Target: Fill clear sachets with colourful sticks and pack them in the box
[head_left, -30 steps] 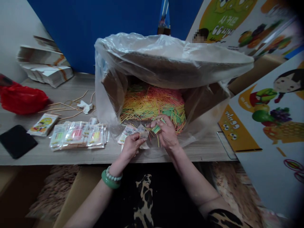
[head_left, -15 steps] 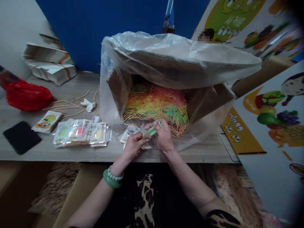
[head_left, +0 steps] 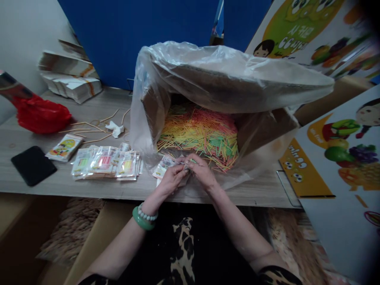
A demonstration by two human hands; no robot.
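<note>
My left hand (head_left: 172, 178) is closed, pinching a small clear plastic packet (head_left: 184, 180) that is mostly covered by the fingers. Against it, my right hand (head_left: 202, 173) has its fingers curled round a bundle of thin green sticks (head_left: 193, 160), of which only the ends show. The fingertips of both hands meet at the packet's mouth. Just left of them lie printed packets (head_left: 164, 165) on the table. Behind the hands, a cardboard box lined with a clear plastic bag (head_left: 190, 53) lies open towards me, holding a heap of pink, yellow and green sticks (head_left: 197, 130).
On the left of the table (head_left: 97, 188) lie filled packets (head_left: 103, 161), a bundle of printed cards (head_left: 65, 147), a black flat object (head_left: 33, 165) and a red plastic bag (head_left: 43, 114). Printed fruit cartons (head_left: 341, 166) stand at the right.
My right hand has moved left and closed in on my left hand, bringing the green sticks to the packet, so they are now mostly hidden. The whole view has shifted slightly.
</note>
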